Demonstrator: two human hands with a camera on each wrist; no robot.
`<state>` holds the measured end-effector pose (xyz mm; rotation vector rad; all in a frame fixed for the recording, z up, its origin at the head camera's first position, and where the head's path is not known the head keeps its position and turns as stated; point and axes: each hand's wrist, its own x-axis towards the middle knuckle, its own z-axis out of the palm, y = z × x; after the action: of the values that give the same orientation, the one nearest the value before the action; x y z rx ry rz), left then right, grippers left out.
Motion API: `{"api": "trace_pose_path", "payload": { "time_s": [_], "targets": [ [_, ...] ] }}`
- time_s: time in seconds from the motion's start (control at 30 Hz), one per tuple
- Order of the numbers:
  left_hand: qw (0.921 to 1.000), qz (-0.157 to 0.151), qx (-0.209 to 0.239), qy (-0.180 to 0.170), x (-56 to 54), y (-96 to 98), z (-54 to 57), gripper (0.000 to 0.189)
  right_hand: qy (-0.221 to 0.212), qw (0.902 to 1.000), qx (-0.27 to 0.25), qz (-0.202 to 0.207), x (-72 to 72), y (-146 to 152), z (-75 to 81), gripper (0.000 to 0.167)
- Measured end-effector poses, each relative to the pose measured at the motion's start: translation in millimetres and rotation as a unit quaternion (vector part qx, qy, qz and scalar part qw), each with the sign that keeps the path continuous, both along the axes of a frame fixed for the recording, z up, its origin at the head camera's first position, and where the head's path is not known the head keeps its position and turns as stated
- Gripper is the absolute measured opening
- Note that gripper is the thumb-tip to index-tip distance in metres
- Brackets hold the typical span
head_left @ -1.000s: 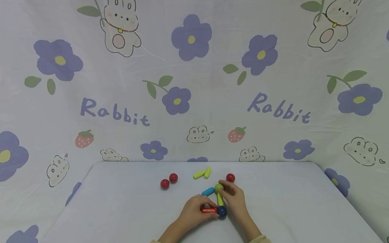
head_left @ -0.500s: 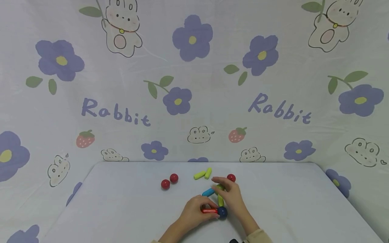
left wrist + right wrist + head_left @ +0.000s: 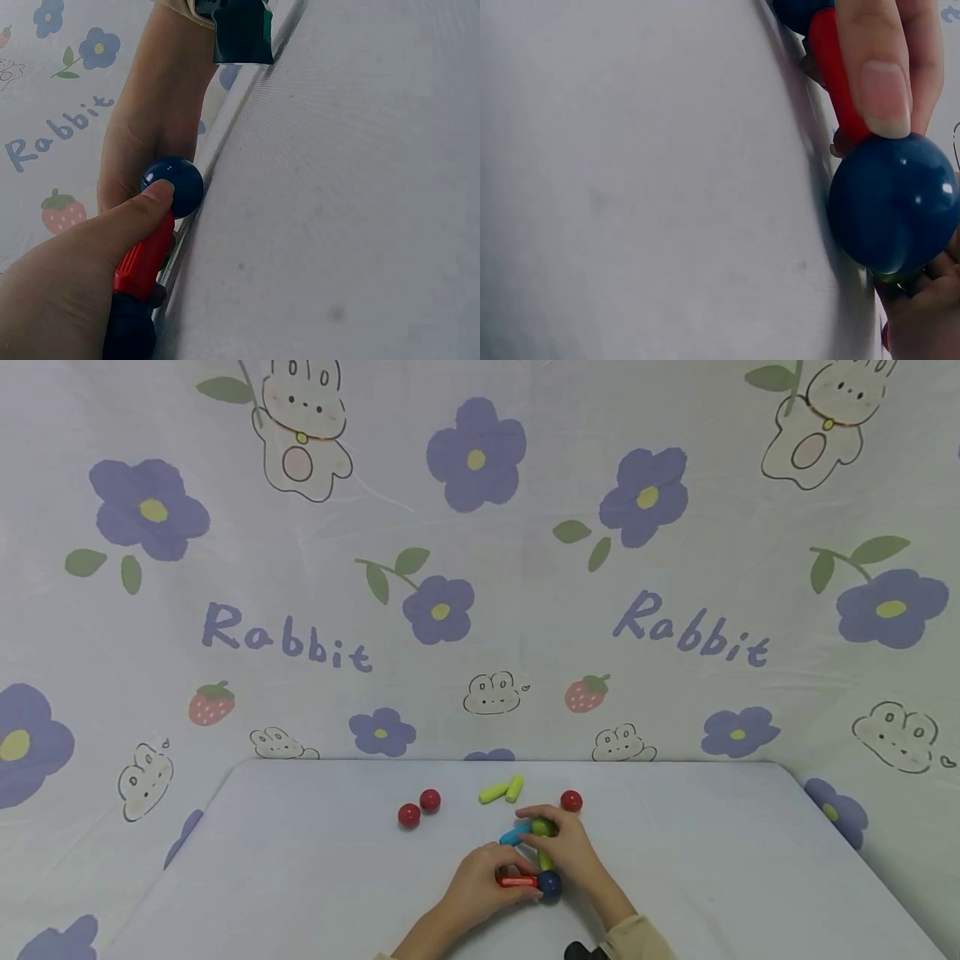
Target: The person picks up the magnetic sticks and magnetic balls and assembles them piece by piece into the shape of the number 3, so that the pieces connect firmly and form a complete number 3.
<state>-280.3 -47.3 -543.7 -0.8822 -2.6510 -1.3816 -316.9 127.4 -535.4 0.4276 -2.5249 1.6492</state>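
Note:
My left hand (image 3: pixel 483 881) grips a red rod (image 3: pixel 517 882) between thumb and fingers. A dark blue ball (image 3: pixel 549 885) sits at its right end; in the left wrist view a second dark blue ball (image 3: pixel 129 330) shows at its other end. From the first ball a yellow-green rod (image 3: pixel 545 860) runs away to a green ball (image 3: pixel 542 827), partly behind my right hand (image 3: pixel 570 843). A blue rod (image 3: pixel 514 835) extends left from the green ball. My right thumb and index finger curl round this joint, pinching the blue rod near its right end.
Two red balls (image 3: pixel 408 815) lie to the left on the white table (image 3: pixel 300 877). Two loose yellow rods (image 3: pixel 492 792) lie farther back, and another red ball (image 3: pixel 572 801) is just beyond my right hand. A patterned cloth (image 3: pixel 525 610) hangs behind the table.
My right hand has shifted left, its fingertips passing from the green ball to the blue rod's right end. My left hand has kept its grip on the red rod.

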Motion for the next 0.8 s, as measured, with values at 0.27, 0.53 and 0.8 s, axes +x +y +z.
{"api": "trace_pose_path", "payload": {
  "time_s": [0.27, 0.53, 0.8],
  "targets": [
    [1.0, -0.003, 0.007, 0.002, -1.2, 0.4, -1.5, 0.026, 0.012, 0.998, 0.001, 0.062, 16.3, -3, 32.7, 0.026],
    [0.9999, -0.003, 0.009, 0.006, -1.6, 0.4, -2.7, 0.026, 0.009, 0.9968, 0.022, 0.076, 17.7, -3, 38.0, 0.026],
    [1.0, -0.002, -0.001, 0.002, -1.9, 1.0, -3.0, 0.027, 0.009, 0.9979, 0.018, 0.062, 15.7, -3, 34.7, 0.025]
  ]
}}
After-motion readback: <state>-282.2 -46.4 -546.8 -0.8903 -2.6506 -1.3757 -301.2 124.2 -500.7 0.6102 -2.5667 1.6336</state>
